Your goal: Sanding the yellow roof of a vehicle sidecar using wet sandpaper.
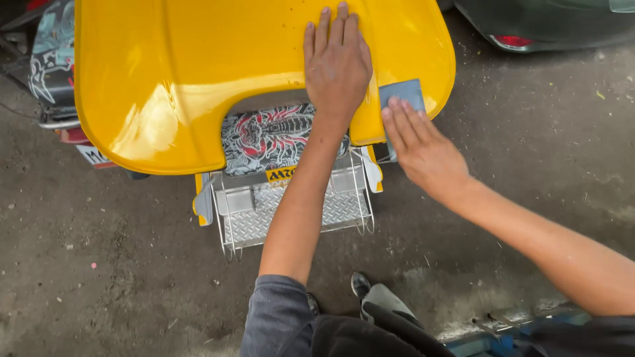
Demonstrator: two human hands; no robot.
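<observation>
At the far left I see a dark printed vehicle panel (49, 59), cut off by the frame edge, with only a sliver of a white plate (92, 156) showing under the big glossy yellow curved body panel (172, 86) that fills the upper half of my view. Below the panel's cut-out sits a grey cover printed with a red scorpion figure (268, 135), part of it hidden behind my forearm. Beneath that is a wire-framed rack with a ribbed diamond-plate metal floor (251, 221); I see nothing lying in it, though my arm crosses its right part.

My left hand (337, 63) lies flat on the yellow panel, palm down, fingers straight and close together, gripping nothing. Just to its right, my right hand (423, 149) presses a small grey-blue rectangular abrasive sheet (401, 94) against the panel's right edge; the fingers lie flat and together on top of it, and they hide its lower part, so I cannot tell whether the thumb curls under it.

At the upper right a dark car's rear with a red lamp (512, 41) is cut off. Bottom right, a blue object (493, 344) is too cropped to identify. My dark shoe (360, 284) stands on the gritty concrete floor (119, 277).
</observation>
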